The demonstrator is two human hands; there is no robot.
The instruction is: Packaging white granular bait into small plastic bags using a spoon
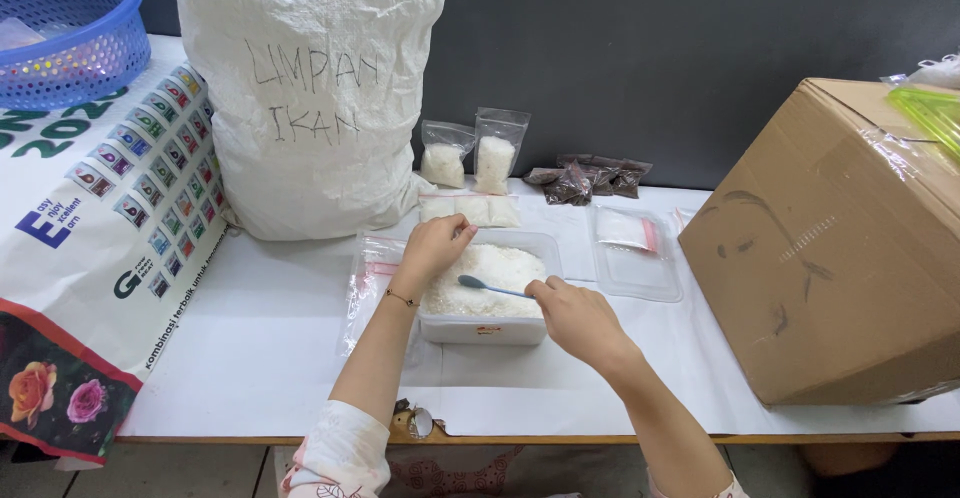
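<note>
Mostly the scene is a white table point(280, 358) set against a dark grey wall point(620, 48); its wooden front edge runs along the bottom of the view. A clear plastic tub point(485, 329) full of white grains point(490, 278) stands in the middle of the table, close to this front edge. The left hand point(435, 246) rests over the far left corner of the tub, its fingers bent and pinched together; what they pinch I cannot tell. The right hand point(575, 320) is closed on the handle of a small blue spoon point(480, 284), whose bowl lies on the grains.

Space is narrow at both sides. A big white sack point(310, 88) stands behind the tub on the left, and a brown cardboard box point(830, 248) takes the right end of the table. A blue basket point(65, 28) sits at the far left corner. Small filled bags point(472, 158) lean at the wall (two upright, others flat), with dark packets point(590, 178) beside them. Bare table shows in front of the tub and left of it.
</note>
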